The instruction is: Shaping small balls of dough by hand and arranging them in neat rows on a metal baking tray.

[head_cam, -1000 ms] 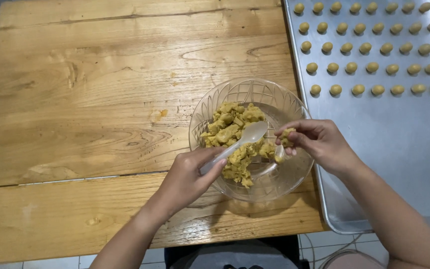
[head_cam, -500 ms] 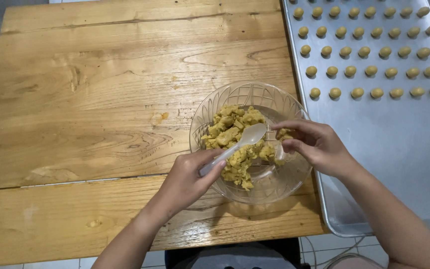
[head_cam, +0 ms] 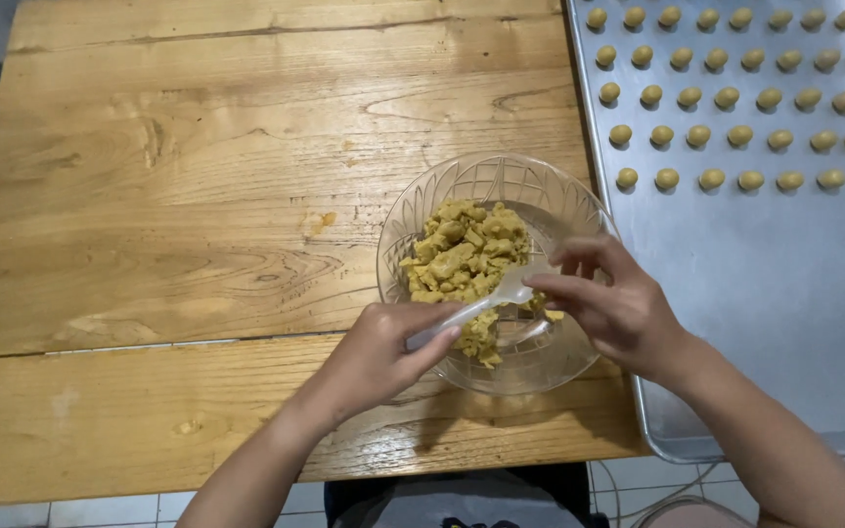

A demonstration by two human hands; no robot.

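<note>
White plastic spoon (head_cam: 486,305), clamped in left hand (head_cam: 383,354), points up-right; right hand (head_cam: 610,305) pinches its tip.

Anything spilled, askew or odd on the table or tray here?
One small thing: a yellowish smear lies on the bare wooden table, left of the glass bowl, the same colour as the dough. The dough balls sit in tidy rows on the tray.

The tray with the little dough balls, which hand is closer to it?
Right. The right hand is over the bowl, just beside the tray edge. The left hand holds the spoon at the bowl's other side, farther from the tray.
</note>
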